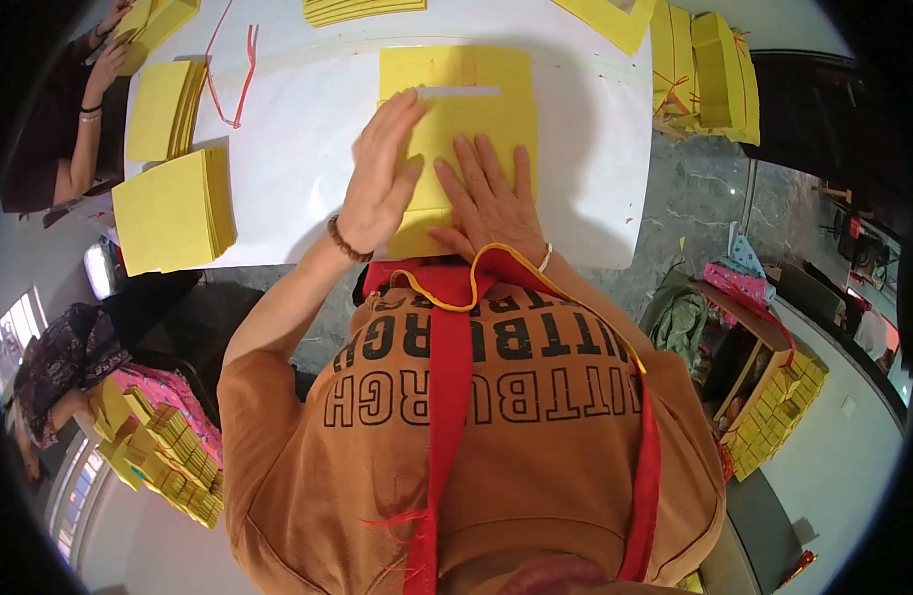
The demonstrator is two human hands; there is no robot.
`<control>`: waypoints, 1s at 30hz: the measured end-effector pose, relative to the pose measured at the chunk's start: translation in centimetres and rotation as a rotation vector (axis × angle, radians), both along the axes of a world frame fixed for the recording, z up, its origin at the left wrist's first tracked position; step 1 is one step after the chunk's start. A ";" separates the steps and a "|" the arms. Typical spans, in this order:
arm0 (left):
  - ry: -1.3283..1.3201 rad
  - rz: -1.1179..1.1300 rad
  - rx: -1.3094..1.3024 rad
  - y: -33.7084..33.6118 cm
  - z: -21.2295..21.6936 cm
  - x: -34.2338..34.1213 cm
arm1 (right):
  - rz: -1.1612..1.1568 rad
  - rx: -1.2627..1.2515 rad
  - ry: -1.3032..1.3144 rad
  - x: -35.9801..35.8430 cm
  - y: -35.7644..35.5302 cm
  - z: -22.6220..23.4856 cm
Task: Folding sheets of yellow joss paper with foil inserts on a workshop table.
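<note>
We look down on a white tabletop (pixel 298 169), its edges bowed by the lens, above a grey marbled floor (pixel 699 188). Yellow paper stacks (pixel 169 213) stand along its left side near a loop of red cord (pixel 249 69); yellow bundles (pixel 724 79) tied in red fill the far right corner. At upper left we note a co-worker's hand (pixel 106 69) at more yellow paper. Lower right, a wooden shelf unit (pixel 749 382) with small yellow packets (pixel 779 416). The yellow folded sheet (pixel 456 69) lies centrally at the table's near edge, long axis running straight away from the wearer; a pale strip (pixel 466 91) crosses it near the far end, left to right. Right hand (pixel 496 203) flat on the sheet, fingers spread, pointing away, thumb leftward, gripping nothing. Left hand (pixel 382 174) tipped on edge, fingers extended together, tips at the strip's left end; whether they pinch anything we cannot tell.
</note>
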State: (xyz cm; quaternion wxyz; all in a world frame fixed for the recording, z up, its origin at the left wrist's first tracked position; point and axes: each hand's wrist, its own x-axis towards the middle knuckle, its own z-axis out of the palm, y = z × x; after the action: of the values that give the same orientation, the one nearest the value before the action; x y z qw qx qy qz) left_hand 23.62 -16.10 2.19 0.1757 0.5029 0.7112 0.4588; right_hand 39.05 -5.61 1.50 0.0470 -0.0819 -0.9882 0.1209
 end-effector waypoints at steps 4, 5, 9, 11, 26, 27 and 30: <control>0.625 -0.184 -0.385 -1.4 -0.5 0.4 | -0.018 -0.031 0.031 -0.6 -0.2 0.0; 0.628 -0.178 -0.386 -1.5 -0.7 0.3 | -0.012 -0.030 0.035 -0.6 -0.1 0.0; 0.667 -0.177 -0.424 -1.5 0.1 0.4 | 0.000 0.011 0.101 0.4 1.0 0.1; 0.727 -0.161 -0.431 -1.6 0.2 0.5 | -0.011 0.070 0.114 1.5 1.7 -0.2; 0.772 -0.313 -0.344 3.0 6.0 -1.0 | -0.370 -1.123 0.536 3.6 6.1 2.1; 0.837 -0.217 -0.212 3.3 6.9 -2.7 | -0.376 -1.120 0.542 3.6 6.4 2.0; 0.980 0.050 0.006 5.5 9.5 -8.2 | -0.503 -1.070 0.473 3.7 6.7 1.4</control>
State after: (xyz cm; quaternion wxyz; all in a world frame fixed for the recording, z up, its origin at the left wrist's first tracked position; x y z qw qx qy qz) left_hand 15.47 -10.60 11.73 -0.1920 0.6427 0.7209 0.1743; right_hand 42.78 1.11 2.90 0.2436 -0.2945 -0.7047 0.5978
